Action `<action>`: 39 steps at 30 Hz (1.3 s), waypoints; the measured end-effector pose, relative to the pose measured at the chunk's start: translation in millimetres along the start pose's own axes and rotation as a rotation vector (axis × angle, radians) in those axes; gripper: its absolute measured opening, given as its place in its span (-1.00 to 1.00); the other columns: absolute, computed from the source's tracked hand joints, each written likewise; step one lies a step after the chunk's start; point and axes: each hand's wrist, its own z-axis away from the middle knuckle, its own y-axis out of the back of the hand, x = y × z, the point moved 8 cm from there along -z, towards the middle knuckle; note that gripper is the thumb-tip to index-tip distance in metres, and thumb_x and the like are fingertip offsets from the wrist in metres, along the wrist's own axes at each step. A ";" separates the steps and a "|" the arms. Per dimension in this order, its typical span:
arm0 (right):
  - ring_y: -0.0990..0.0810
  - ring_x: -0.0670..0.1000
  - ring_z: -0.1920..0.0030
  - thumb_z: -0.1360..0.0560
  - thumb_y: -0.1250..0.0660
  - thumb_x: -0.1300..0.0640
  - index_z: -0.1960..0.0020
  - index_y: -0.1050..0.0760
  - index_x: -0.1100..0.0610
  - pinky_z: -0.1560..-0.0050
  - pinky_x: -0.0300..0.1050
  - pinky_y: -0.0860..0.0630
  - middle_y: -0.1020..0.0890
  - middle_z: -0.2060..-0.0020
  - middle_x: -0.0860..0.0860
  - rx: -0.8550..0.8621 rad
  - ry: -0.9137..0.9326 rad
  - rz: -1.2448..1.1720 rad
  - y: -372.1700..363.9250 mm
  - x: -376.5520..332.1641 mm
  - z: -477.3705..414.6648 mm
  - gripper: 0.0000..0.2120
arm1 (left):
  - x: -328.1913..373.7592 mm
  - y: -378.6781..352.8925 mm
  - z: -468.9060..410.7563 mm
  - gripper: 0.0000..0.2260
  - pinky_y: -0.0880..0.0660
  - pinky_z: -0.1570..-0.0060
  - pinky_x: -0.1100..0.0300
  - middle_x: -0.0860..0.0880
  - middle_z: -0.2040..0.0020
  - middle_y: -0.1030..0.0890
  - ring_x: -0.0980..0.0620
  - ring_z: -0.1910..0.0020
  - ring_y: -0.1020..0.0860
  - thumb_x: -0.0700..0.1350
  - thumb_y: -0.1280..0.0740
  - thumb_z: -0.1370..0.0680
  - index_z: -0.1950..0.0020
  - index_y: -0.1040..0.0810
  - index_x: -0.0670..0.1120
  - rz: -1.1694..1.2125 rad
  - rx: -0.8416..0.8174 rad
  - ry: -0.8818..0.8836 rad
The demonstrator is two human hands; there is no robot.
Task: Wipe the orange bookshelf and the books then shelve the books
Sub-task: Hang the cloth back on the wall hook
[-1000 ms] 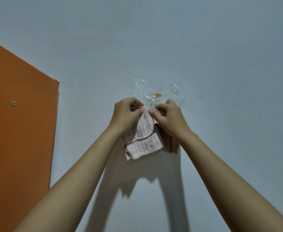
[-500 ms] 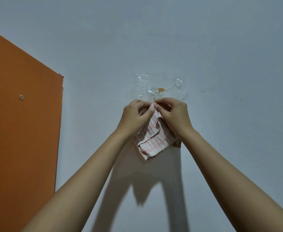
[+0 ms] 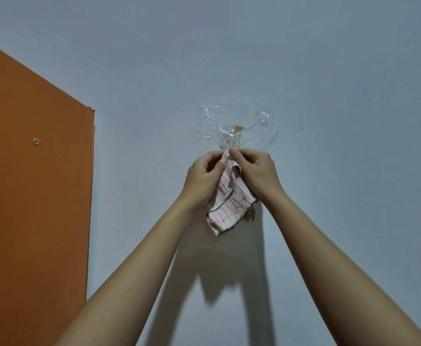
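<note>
Both hands had crept up the frame over the last second, and the cloth had been gathered from a loose spread into a narrow bunch. My forearms ran in from the lower corners and met just right of centre. I saw the left hand (image 3: pixel 200 181) and the right hand (image 3: pixel 257 173) side by side, each curled round the red-and-white cloth (image 3: pixel 229 203) and pinching its top corner between them. The rest of it hung below my wrists and threw a shadow (image 3: pixel 219 283) down the wall (image 3: pixel 329 71). Just above the pinched corner sat a small hook (image 3: pixel 230 141) under crumpled clear film (image 3: pixel 259 126). The corner came nearly up to the hook, though I could not tell whether it touched or had caught. At the left of the frame stood the orange bookshelf (image 3: pixel 35 196), well apart from my hands, with one screw (image 3: pixel 35 141) showing in its side. No books showed. I judged I was either hanging the cloth up or lifting it off. The pictures alone did not settle which, so I could not place how far the wiping had got.
</note>
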 end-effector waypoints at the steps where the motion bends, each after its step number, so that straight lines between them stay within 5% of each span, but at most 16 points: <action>1: -0.65 -0.10 0.04 -0.52 -0.32 0.02 -0.06 -0.64 0.13 -0.05 -0.15 -0.56 -0.70 0.10 -0.01 -0.005 -0.017 -0.038 -1.5 2.2 1.3 -0.76 | -1.2 -1.1 1.7 -0.81 -0.48 -0.18 0.13 0.00 -0.11 -0.62 0.09 -0.12 -0.58 -0.07 -0.26 -0.59 -0.17 -0.56 -0.05 0.029 0.001 0.009; 4: -0.65 -0.06 0.00 -0.51 -0.35 0.06 -0.07 -0.62 0.10 -0.09 -0.08 -0.55 -0.69 0.07 0.00 -0.008 -0.025 -0.132 -6.5 6.8 8.5 -0.80 | -5.3 -6.8 8.9 -0.78 -0.48 -0.16 0.24 -0.01 -0.15 -0.60 0.10 -0.15 -0.56 -0.12 -0.23 -0.60 -0.23 -0.53 -0.10 0.152 -0.004 0.045; 9: -0.65 -0.02 0.01 -0.53 -0.31 0.09 0.08 -0.59 -0.11 -0.10 0.01 -0.55 -0.69 0.11 -0.04 0.001 -0.030 -0.167 -10.6 13.9 22.1 -0.87 | -17.3 -14.2 17.8 -0.76 -0.46 -0.23 0.11 -0.09 -0.22 -0.57 -0.02 -0.23 -0.53 -0.16 -0.22 -0.61 -0.26 -0.50 -0.10 0.382 -0.027 0.123; 19: -0.61 -0.15 0.02 -0.60 -0.19 0.08 -0.06 -0.54 -0.07 0.00 -0.26 -0.50 -0.65 0.07 -0.11 0.062 -0.077 -0.201 -15.4 24.1 30.9 -0.83 | -32.6 -27.5 30.1 -0.72 -0.45 -0.26 0.16 -0.03 -0.28 -0.54 0.03 -0.26 -0.51 -0.17 -0.16 -0.62 -0.32 -0.45 -0.06 0.686 0.038 0.208; 25: -0.57 -0.27 -0.04 -0.60 -0.20 0.09 -0.19 -0.50 -0.06 -0.02 -0.39 -0.47 -0.61 0.00 -0.22 0.017 -0.071 -0.255 -15.9 23.8 30.0 -0.79 | -39.4 -17.3 31.7 -0.75 -0.44 -0.28 0.05 -0.06 -0.23 -0.58 -0.01 -0.23 -0.54 -0.13 -0.24 -0.59 -0.25 -0.52 -0.07 0.577 0.066 0.210; 30: -0.58 -0.12 -0.14 -0.61 -0.16 0.06 -0.27 -0.49 0.04 -0.16 -0.21 -0.50 -0.62 -0.12 -0.04 0.068 -0.088 -0.227 -19.8 27.1 34.2 -0.72 | -37.6 -15.2 30.9 -0.74 -0.40 -0.32 0.06 -0.03 -0.24 -0.57 0.05 -0.25 -0.52 -0.14 -0.22 -0.60 -0.28 -0.50 -0.10 0.464 0.099 0.152; 39: -0.48 -0.16 -0.27 -0.63 -0.11 0.08 -0.37 -0.38 -0.01 -0.31 -0.14 -0.42 -0.51 -0.28 -0.10 0.079 -0.093 -0.225 -25.5 31.2 55.8 -0.68 | -39.5 -2.4 39.4 -0.74 -0.47 -0.20 0.24 0.02 -0.20 -0.59 0.13 -0.20 -0.54 -0.14 -0.21 -0.61 -0.28 -0.50 -0.10 0.360 0.076 0.097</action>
